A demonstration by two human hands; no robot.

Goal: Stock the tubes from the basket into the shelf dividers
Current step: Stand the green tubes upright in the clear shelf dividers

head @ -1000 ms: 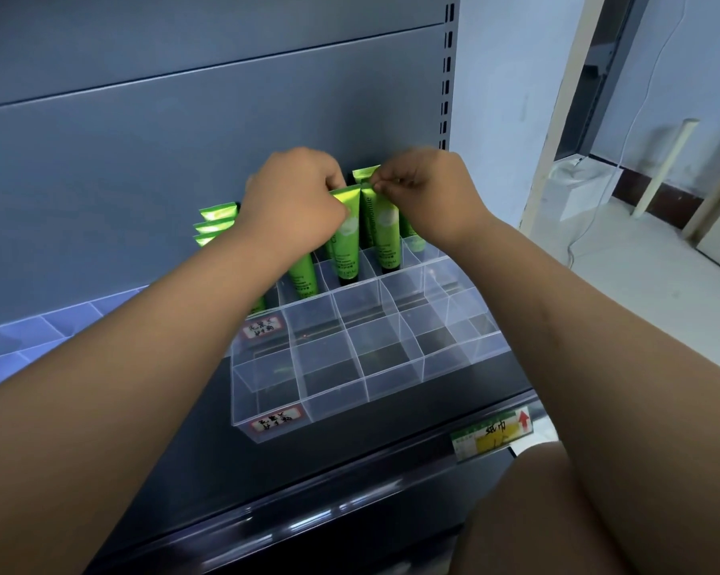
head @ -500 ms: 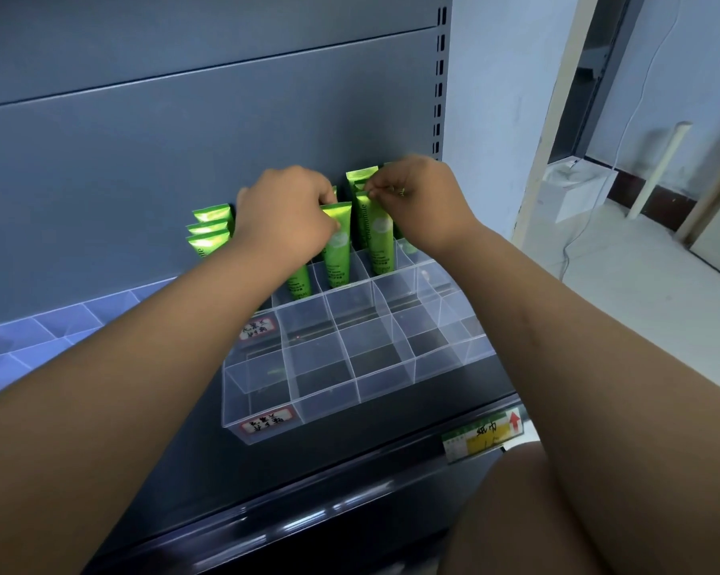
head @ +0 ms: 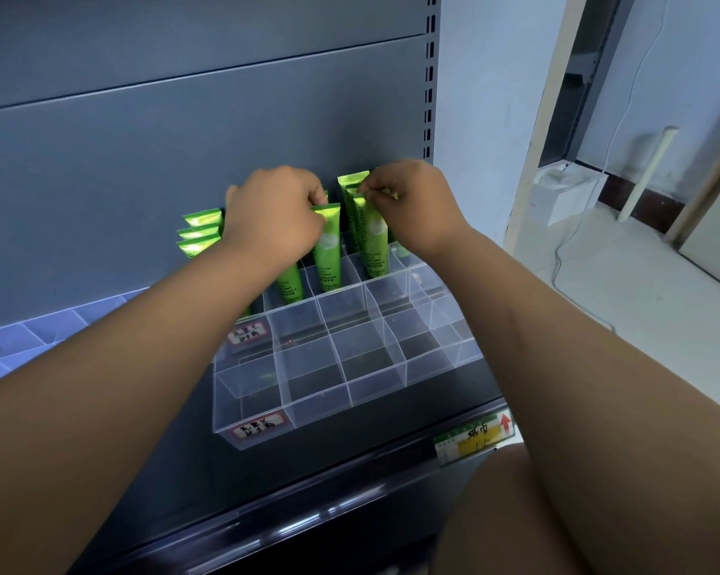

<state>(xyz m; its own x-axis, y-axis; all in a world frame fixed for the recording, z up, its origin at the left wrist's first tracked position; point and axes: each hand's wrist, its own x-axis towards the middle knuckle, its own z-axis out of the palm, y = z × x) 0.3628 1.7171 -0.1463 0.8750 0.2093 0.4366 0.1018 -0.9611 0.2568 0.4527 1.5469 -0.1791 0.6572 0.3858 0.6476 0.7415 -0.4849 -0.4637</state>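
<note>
right hand (head: pixel 408 205) pinches the crimp of right tube (head: pixel 371 238); left hand (head: pixel 275 217) curls onto the crimp of middle tube (head: pixel 328 251), at its 9 o'clock. Both tubes upright, bodies running toward 6 o'clock from the hands into back-row cells of acrylic divider tray (head: pixel 350 392). Basket not in view

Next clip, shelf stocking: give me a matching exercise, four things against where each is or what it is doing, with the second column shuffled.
Things:
1. left hand
2. right hand
3. price tag
4. white box

Places or states:
A. on the floor, right of the shelf
B. pinches the top of the tube lettered Chamomile
C. on the shelf's front edge, below the clear divider tray
D. holds the top of the neighbouring tube to the left

Pairs: 1-D, 2-B, 3-C, 4-A
</note>
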